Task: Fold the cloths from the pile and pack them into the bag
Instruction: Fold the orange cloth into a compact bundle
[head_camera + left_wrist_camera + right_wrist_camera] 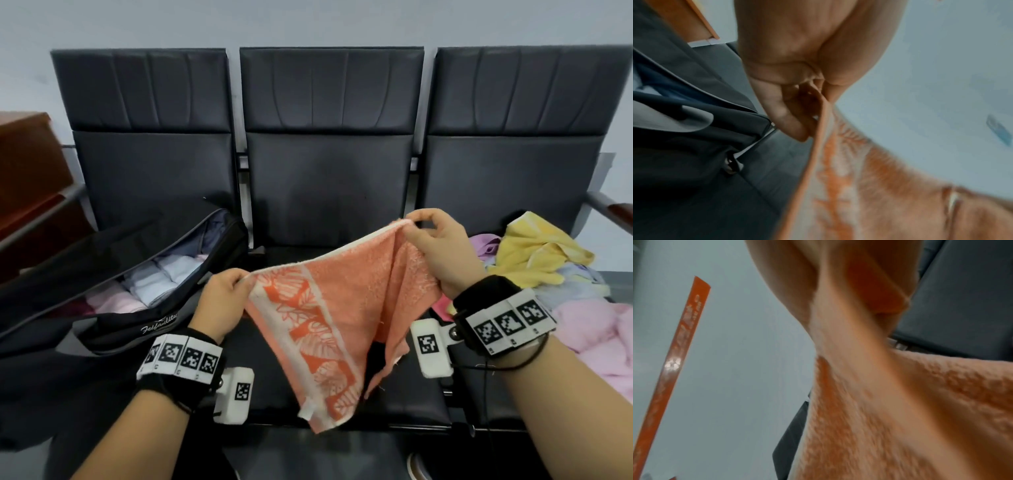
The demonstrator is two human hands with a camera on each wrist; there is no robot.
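Note:
An orange cloth [342, 301] with a white leaf-patterned band hangs in the air over the middle seat. My left hand [227, 294] pinches its near left corner, and my right hand [435, 240] pinches the upper right corner. The left wrist view shows my left hand [803, 100] with thumb and fingers nipping the cloth's [869, 186] hem. In the right wrist view the cloth [890, 402] drapes from my right hand [849, 280]. An open black bag [113, 291] lies on the left seat with folded pale cloths inside. The pile of cloths [555, 274] lies on the right seat.
A row of three black padded seats [329, 192] stands against a grey wall. A brown wooden cabinet [30, 185] is at the far left. A chair armrest [613, 209] juts out at the right. An orange banner strip [674, 361] shows in the right wrist view.

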